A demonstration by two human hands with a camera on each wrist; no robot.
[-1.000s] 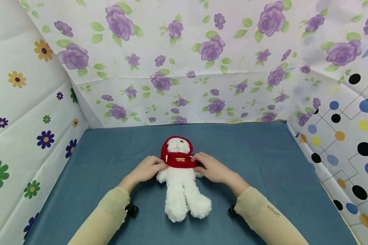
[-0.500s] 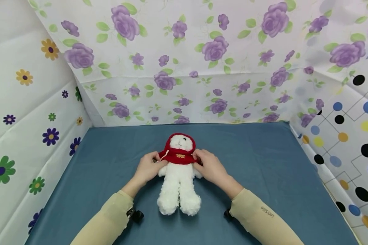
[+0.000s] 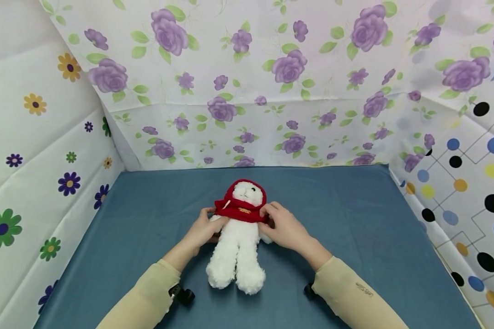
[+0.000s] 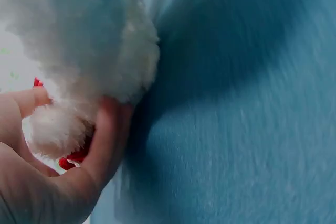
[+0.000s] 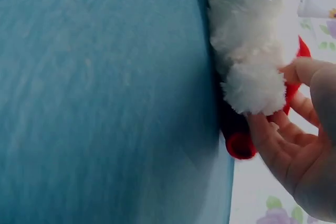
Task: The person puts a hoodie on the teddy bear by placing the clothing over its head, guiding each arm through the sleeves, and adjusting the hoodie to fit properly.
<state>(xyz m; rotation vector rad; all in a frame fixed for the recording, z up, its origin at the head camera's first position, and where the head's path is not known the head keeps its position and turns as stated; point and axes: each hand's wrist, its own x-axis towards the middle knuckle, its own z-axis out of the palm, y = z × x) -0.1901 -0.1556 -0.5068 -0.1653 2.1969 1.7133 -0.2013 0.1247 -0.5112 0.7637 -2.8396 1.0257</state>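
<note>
A white plush toy (image 3: 242, 246) in a small red hoodie (image 3: 240, 209) lies face up on the blue cloth, hood around its head. My left hand (image 3: 204, 228) grips the toy's side, thumb on its front; in the left wrist view the fingers (image 4: 107, 140) reach beneath the body beside a fluffy arm (image 4: 55, 129). On the other side my right hand (image 3: 284, 226) pinches the hoodie's lower edge between thumb and fingers. From the right wrist, the toy's other arm (image 5: 254, 90) sticks out beside those fingers, with a sleeve opening (image 5: 241, 146) hanging below it.
A blue cloth (image 3: 337, 205) covers the table. A purple-flowered sheet (image 3: 255, 68) stands behind it, with patterned sheets on the left (image 3: 45, 146) and right (image 3: 473, 183). A dark wrist camera (image 3: 183, 294) sits at the left cuff.
My left hand has gone from the hoodie's edge to the toy's side, fingers now underneath. The toy's legs have swung left and its head right. My right hand stays at the hoodie.
</note>
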